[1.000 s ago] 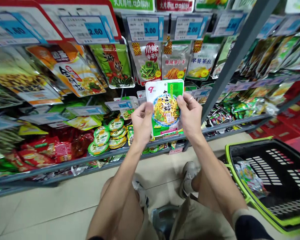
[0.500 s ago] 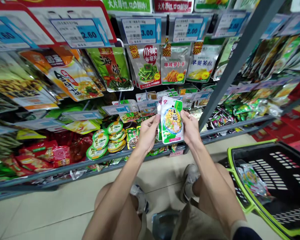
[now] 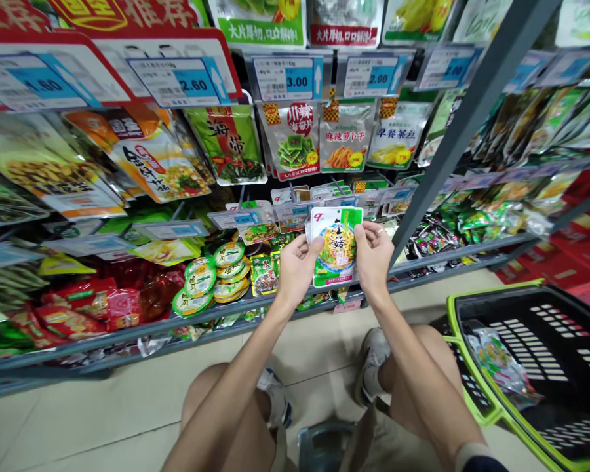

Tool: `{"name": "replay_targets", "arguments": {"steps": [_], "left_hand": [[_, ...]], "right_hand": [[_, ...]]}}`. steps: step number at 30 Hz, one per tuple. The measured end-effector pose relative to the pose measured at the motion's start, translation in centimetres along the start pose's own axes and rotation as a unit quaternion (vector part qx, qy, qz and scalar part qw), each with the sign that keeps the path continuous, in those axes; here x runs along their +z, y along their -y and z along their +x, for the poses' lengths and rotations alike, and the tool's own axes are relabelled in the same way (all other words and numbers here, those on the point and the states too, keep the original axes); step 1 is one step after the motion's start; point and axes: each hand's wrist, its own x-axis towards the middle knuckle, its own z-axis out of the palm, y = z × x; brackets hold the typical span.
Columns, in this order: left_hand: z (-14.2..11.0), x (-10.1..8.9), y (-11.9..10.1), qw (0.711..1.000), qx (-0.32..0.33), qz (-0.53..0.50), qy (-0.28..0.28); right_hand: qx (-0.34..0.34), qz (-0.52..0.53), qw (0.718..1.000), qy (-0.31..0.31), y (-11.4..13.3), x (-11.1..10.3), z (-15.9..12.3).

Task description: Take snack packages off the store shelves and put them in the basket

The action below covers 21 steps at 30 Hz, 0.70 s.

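Between my hands, in front of the lower shelf, is a green and white food packet (image 3: 335, 252) with a picture of a dish on it. Edges at its left side suggest another packet behind it. My left hand (image 3: 297, 262) grips the left edge with thumb and curled fingers. Closed on the right edge is my right hand (image 3: 373, 252), thumb on the front and a ring on one finger. Similar hanging packets (image 3: 295, 216) are just behind, partly hidden by price tags.
To the right stands a black basket (image 3: 535, 419) with a lime-green rim, some packets (image 3: 501, 364) inside. A slanted grey post (image 3: 452, 151) crosses the shelf. Round green tubs (image 3: 199, 278) and red packets (image 3: 83, 305) lie on the bottom shelf (image 3: 128, 337).
The packet and both hands sit slightly lower in view, with the left hand a little further right. The shelf goods also appear lower as the camera tilts up.
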Motion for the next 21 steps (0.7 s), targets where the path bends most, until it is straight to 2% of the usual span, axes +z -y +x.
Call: {"name": "replay_targets", "arguments": {"steps": [6,9,11,15,21], "left_hand": [[-0.5,0.6,-0.7,1.000,0.024,-0.005,-0.011],[-0.8,1.6,-1.4,0.999,0.031,-0.027,-0.012],[-0.7,2.2,-1.4,0.998,0.050,-0.041,-0.028],[-0.3,2.7,-0.6,0.994,0.080,-0.042,-0.058],[-0.3,2.7,-0.1,0.994,0.085,-0.036,-0.056]], "right_hand": [[-0.015,-0.009,0.997,0.080,2.2,0.1,-0.9],[-0.063,-0.031,0.995,0.074,3.1,-0.3,-1.0],[-0.083,-0.045,0.993,0.069,3.1,-0.4,-1.0],[-0.075,-0.051,0.992,0.087,2.7,-0.5,-0.9],[-0.062,-0.042,0.991,0.108,2.6,-1.1,-0.6]]}}
